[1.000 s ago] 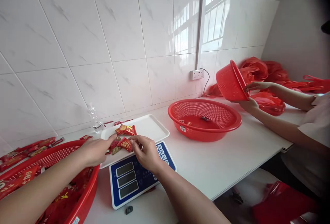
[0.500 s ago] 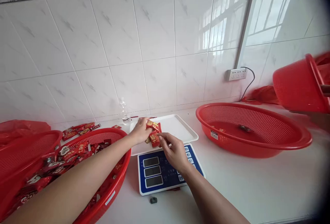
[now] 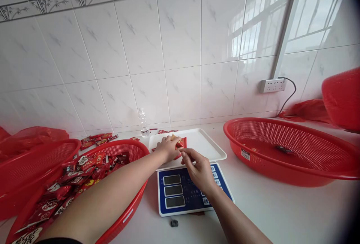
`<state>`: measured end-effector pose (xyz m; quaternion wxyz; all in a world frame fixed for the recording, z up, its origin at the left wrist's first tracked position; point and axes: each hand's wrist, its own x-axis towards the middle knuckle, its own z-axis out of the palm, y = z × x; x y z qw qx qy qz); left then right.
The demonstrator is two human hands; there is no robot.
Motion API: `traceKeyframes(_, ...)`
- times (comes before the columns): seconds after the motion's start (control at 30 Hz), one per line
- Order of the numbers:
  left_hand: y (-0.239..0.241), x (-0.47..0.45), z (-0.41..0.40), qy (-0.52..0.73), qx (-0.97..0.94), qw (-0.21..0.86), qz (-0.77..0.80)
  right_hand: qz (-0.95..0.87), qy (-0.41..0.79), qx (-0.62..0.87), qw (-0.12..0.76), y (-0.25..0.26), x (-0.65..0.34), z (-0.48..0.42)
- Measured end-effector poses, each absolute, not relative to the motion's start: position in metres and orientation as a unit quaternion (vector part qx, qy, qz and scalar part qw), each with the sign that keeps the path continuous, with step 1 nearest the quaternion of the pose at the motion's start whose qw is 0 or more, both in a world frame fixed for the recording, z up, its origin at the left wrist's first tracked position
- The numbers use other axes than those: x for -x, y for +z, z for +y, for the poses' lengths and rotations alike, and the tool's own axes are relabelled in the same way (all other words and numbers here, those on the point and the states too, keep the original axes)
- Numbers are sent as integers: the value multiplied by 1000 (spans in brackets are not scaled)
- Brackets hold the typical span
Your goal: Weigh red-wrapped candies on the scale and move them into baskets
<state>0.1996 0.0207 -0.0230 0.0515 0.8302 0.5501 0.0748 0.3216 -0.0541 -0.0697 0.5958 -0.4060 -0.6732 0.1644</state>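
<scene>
Both hands are over the white tray [image 3: 205,144] on the blue scale [image 3: 185,191]. The left hand [image 3: 168,148] is curled over the red packets [image 3: 180,144] on the tray, the right hand [image 3: 200,169] pinches 1 packet edge just in front. Left of the scale sits a red basket [image 3: 123,150] full of packets, right of it another basket [image 3: 292,154].

Glossy plastic, foil and glazed tile

Shiny red foil packets [image 3: 180,144] are seen on a smooth white plastic tray [image 3: 208,142]; perforated glossy red plastic baskets [image 3: 284,154] and polished, reflective wall tiles [image 3: 180,49] are shown behind, centre and right.
</scene>
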Motion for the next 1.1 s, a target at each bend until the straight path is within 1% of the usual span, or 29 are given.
traceKeyframes(0.23, -34, -195, 36, 210, -818, 83, 529, -670, 153, 425, 589, -71, -323, -51)
traceKeyframes(0.37, -35, -188, 43, 265, -805, 112, 519, -665, 157, 431, 589, -71, -324, -51)
traceKeyframes(0.63, 0, -183, 33, 370, -782, 103, 491, -616, 203, 458, 609, -67, -328, -51)
traceKeyframes(0.7, 8, -182, 28, 384, -788, 99, 471, -591, 218, 459, 626, -67, -329, -48)
traceKeyframes(0.77, 13, -182, 22, 383, -806, 103, 440, -550, 221, 453, 666, -67, -330, -46)
traceKeyframes(0.83, 15, -184, 12, 356, -833, 128, 404, -499, 232, 436, 712, -66, -332, -43)
traceKeyframes(0.9, 16, -188, 1, 309, -862, 156, 370, -459, 279, 408, 738, -64, -334, -42)
traceKeyframes(0.97, 17, -194, -10, 266, -886, 175, 338, -431, 359, 364, 744, -61, -337, -42)
traceKeyframes(1.03, 18, -201, -19, 240, -899, 190, 314, -413, 459, 300, 727, -59, -340, -43)
traceKeyframes(1.1, 20, -206, -25, 241, -899, 211, 300, -395, 552, 234, 696, -57, -344, -44)
